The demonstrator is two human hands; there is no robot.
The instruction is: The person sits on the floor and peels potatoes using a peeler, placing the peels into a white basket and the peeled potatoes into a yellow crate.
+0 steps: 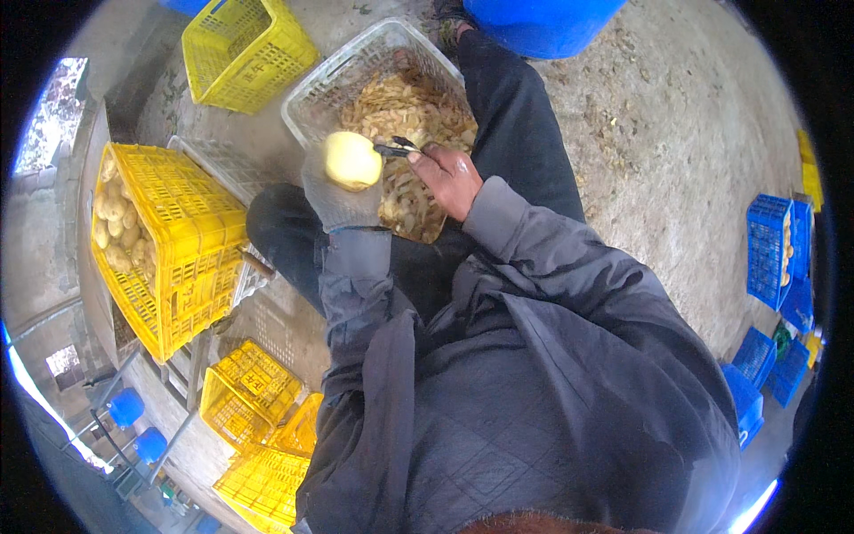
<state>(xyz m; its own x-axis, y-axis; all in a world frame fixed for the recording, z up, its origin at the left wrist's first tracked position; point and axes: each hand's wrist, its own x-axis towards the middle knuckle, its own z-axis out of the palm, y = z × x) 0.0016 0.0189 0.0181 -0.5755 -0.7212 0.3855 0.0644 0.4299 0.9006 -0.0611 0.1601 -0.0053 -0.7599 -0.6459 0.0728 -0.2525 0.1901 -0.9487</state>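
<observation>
My left hand [341, 207], in a grey knit glove, holds a pale yellow, mostly peeled potato [352, 159]. A browner patch shows along the potato's lower edge. In my bare right hand [452, 179] is a black peeler [393, 151], its head at the potato's right side. Whether the blade touches the potato cannot be made out. Beneath both hands, a whitish plastic crate [308, 100] stands between my legs, holding a heap of brown and pale peelings [400, 100]. My right forearm and hand hide part of that heap.
At left, a tilted yellow crate [193, 233] holds several unpeeled potatoes [119, 213]. A yellow-green crate [257, 70] stands ahead on the concrete floor [667, 167], near a blue tub [544, 27]. More yellow crates [253, 384] lie lower left; blue crates [767, 247] stand far right.
</observation>
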